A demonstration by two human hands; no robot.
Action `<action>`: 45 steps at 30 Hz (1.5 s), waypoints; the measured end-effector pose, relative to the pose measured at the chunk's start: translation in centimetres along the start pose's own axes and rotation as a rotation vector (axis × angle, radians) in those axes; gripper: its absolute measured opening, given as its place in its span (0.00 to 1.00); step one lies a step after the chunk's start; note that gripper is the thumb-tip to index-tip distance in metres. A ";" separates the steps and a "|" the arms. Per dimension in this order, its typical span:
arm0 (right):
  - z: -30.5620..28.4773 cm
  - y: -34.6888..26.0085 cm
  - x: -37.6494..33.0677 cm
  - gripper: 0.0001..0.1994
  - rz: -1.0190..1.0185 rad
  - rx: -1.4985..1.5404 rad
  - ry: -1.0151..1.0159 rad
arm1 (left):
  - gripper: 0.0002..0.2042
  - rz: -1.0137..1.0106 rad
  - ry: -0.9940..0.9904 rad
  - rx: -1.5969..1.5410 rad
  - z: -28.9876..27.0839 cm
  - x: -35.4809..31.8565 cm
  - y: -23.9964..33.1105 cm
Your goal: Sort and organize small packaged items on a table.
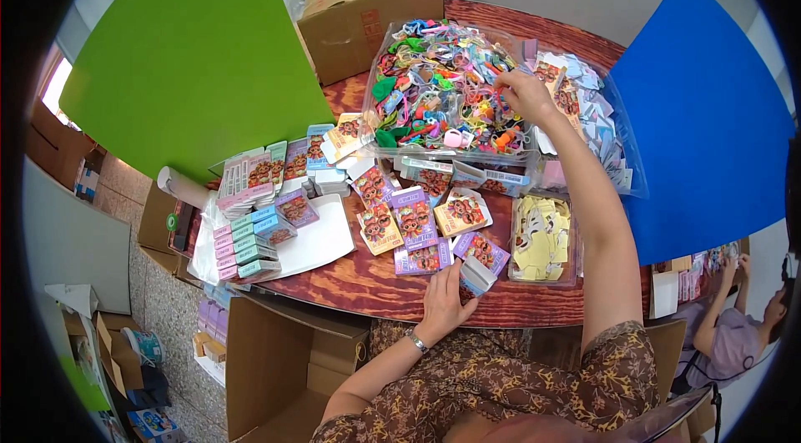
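I see the right hand stretched far forward at 12 o'clock, arm nearly straight, fingers pinched down into the clear plastic bin; they close on something small among the toys, but which piece I cannot tell. The left hand lies at 6 o'clock on the wooden table, palm down, fingers spread and touching a small open purple box, not gripping it. The bin is heaped with bright plastic trinkets: green, pink, orange, blue loops. Flat printed boxes lie scattered between the hands. At 3 o'clock of the left hand, a tray of yellow cards. At 9 o'clock, stacked boxes on a white tray. A cardboard carton stands at 11 o'clock.
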State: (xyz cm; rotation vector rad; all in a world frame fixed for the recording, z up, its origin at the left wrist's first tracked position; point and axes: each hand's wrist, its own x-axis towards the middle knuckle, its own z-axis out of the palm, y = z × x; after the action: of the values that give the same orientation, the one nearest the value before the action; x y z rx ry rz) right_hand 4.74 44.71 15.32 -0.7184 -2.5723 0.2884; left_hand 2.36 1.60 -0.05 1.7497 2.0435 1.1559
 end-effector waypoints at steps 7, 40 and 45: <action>-3.1 -3.1 1.8 0.07 0.139 0.436 -0.047 | 0.45 0.012 -0.010 -0.004 -0.1 -0.3 -0.5; -11.5 -16.3 -9.4 0.07 -0.052 0.286 -0.208 | 0.41 -0.079 0.207 0.004 1.6 -0.6 0.0; -7.9 -19.6 -16.4 0.07 -0.066 0.408 -0.325 | 0.41 -0.097 0.247 -0.040 1.3 -0.3 0.2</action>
State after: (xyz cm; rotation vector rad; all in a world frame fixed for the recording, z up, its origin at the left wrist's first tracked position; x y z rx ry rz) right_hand 12.44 20.06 22.39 -0.4635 -2.6952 0.9439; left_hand 3.41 1.83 -0.86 1.5369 2.1969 1.4330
